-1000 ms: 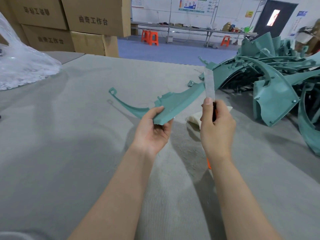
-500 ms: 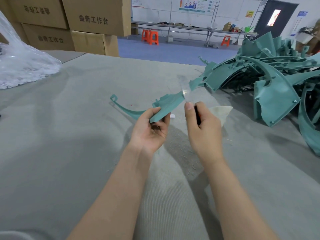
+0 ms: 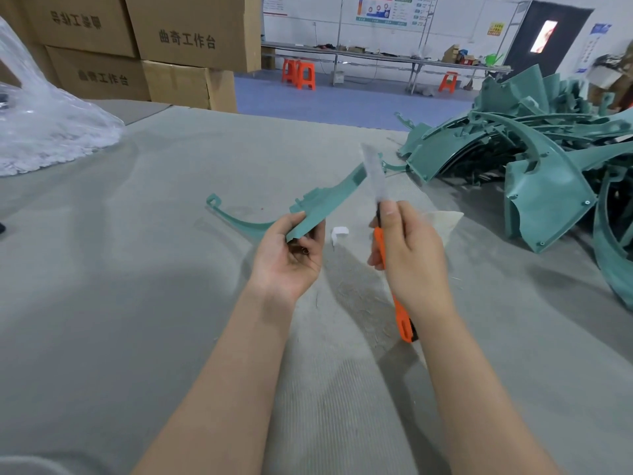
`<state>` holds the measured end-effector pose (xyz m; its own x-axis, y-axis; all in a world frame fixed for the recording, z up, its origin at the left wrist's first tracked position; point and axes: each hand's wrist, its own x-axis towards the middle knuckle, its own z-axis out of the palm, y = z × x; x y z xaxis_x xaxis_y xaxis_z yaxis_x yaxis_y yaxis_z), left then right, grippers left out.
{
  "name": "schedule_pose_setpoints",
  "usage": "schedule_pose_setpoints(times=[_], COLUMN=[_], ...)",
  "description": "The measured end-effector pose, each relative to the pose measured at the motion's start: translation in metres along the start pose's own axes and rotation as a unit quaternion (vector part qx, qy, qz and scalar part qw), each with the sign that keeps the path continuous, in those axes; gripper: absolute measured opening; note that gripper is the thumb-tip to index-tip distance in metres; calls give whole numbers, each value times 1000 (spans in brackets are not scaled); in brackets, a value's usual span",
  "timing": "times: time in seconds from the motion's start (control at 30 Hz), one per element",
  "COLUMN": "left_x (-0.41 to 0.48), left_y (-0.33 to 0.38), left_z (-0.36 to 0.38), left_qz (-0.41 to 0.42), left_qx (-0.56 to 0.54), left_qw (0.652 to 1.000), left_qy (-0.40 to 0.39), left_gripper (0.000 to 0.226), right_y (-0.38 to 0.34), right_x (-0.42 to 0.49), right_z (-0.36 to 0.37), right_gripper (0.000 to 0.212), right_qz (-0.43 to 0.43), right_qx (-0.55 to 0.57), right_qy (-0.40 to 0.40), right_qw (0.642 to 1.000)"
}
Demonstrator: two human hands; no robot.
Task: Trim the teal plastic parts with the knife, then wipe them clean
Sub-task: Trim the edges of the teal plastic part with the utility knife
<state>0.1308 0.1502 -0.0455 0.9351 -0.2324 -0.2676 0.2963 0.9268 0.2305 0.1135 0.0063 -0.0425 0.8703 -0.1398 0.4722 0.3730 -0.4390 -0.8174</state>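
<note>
The left hand (image 3: 291, 257) was held palm up above the grey felt table (image 3: 137, 286), its fingers curled under the near edge of a teal plastic part (image 3: 320, 207) and its thumb laid on top, so the part was gripped clear of the surface. From that grip one thin curved arm of the part swept away to the hand's left and ended in a small hook (image 3: 213, 199), while the broader end ran up and away toward the right hand (image 3: 412, 258). The right hand was closed round a knife (image 3: 379, 243) with an orange handle – thumb pressed along the top near the blade, fingers wrapped below, the butt of the handle sticking out under the wrist. The blade (image 3: 374, 176) pointed up and away from the knuckles and was blurred; it lay across the far tip of the held part, though whether the edge actually touched the plastic could not be told. Between the two hands, on the felt, lay a small white scrap (image 3: 339, 233). Just beyond the right hand a pale cloth (image 3: 443, 222) rested on the table, partly hidden by the fingers. Farther off to the right of that hand sat a tangled heap of teal parts (image 3: 548, 186). Far out to the left of the left hand lay a clear plastic bag (image 3: 48, 132), with stacked cardboard boxes (image 3: 191, 39) behind it.
</note>
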Motion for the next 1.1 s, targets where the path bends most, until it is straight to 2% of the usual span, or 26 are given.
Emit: schedule_pose_setpoints(times=[0.1, 0.27, 0.4, 0.77, 1.1], left_x=[0, -4, -5, -6, -6], left_y=[-1, -2, -3, -3, -1], left_z=[-1, 1, 2, 2, 5], left_qz=[-20, -28, -40, -38, -19], left_qx=[12, 22, 18, 3, -11], left_qw=[1000, 999, 999, 999, 1000], left_qy=[-2, -2, -11, -24, -5], left_gripper=[11, 12, 10, 11, 21], right_y=[5, 10, 8, 3, 4], right_x=[4, 7, 6, 1, -6], right_z=[-6, -9, -8, -3, 7], right_gripper=[37, 40, 40, 39, 39], right_qz=[47, 33, 20, 7, -67], right_qx=[34, 16, 8, 46, -24], right_qy=[30, 89, 105, 70, -17], right_qw=[998, 995, 994, 996, 997])
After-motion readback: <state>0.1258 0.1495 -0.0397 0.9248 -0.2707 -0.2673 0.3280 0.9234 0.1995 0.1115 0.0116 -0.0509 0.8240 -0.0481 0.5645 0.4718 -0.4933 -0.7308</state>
